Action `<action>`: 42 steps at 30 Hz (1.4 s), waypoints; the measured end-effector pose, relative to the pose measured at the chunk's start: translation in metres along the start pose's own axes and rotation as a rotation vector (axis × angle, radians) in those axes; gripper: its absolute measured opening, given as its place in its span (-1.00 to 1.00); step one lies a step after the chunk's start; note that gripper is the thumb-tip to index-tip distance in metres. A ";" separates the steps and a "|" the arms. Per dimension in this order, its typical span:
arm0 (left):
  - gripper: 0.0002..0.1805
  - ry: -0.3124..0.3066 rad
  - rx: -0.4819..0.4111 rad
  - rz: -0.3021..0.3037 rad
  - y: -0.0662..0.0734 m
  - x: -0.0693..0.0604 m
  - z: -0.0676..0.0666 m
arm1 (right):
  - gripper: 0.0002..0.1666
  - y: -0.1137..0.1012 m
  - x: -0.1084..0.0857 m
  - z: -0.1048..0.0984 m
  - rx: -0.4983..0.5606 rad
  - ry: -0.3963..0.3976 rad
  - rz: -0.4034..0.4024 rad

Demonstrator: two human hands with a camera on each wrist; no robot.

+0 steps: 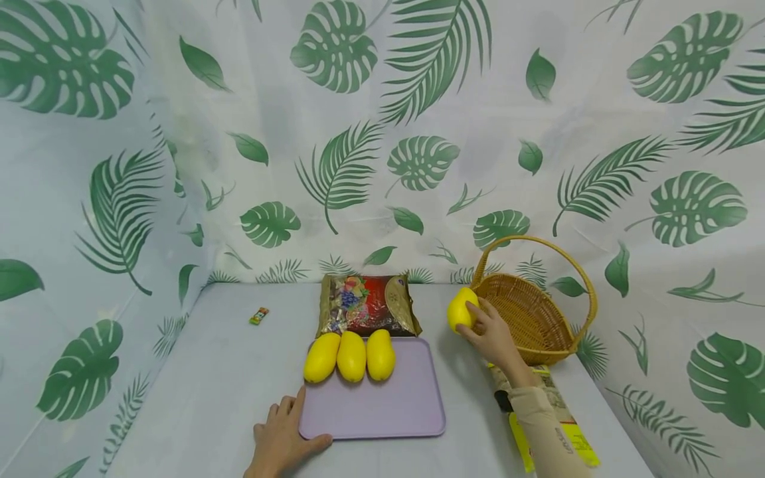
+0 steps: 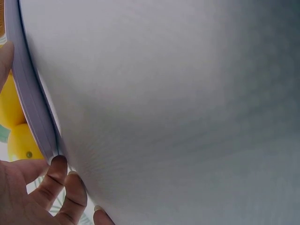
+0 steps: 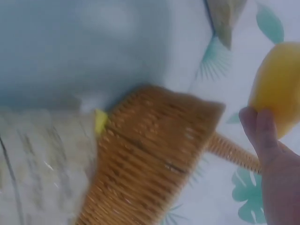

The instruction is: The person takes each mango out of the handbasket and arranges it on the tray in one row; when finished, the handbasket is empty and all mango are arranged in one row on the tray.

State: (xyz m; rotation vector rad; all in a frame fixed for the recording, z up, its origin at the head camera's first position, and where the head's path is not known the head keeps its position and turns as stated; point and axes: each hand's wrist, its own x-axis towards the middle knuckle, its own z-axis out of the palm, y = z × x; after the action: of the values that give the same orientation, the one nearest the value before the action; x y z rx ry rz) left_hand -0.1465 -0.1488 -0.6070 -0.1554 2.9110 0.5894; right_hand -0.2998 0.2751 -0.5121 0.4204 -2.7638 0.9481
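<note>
My right hand (image 1: 493,335) grips a yellow mango (image 1: 461,311) above the table, just left of the wicker basket (image 1: 522,312). In the right wrist view the fingertips press against the lower side of that mango (image 3: 279,84). Three more mangoes (image 1: 351,358) lie side by side along the back left of a lilac tray (image 1: 394,411). At the tray's front left corner rests my left hand (image 1: 285,431), thumb by the front rim and fingers spread by the left side. The left wrist view shows these fingers against the tray's rim (image 2: 30,93).
A red and gold snack bag (image 1: 370,305) lies behind the tray. Further left is a small wrapped candy (image 1: 259,315). Under my right forearm lies a yellow and beige packet (image 1: 552,398), in front of the basket with its tall handle (image 1: 588,292). Leaf-printed cloth (image 1: 352,166) hangs around the table.
</note>
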 end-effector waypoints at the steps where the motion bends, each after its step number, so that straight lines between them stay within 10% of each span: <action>1: 0.37 0.001 0.000 0.003 0.000 0.000 0.000 | -0.21 -0.001 -0.002 0.003 0.001 0.004 -0.004; 42: 0.35 0.024 -0.014 0.017 0.001 -0.003 -0.001 | -0.28 -0.034 -0.043 0.096 0.003 -0.231 -0.156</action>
State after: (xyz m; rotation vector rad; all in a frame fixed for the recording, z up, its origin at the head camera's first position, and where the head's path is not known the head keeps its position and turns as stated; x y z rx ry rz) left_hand -0.1443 -0.1477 -0.6054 -0.1408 2.9350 0.6153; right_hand -0.2559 0.1984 -0.5786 0.7795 -2.8776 0.9189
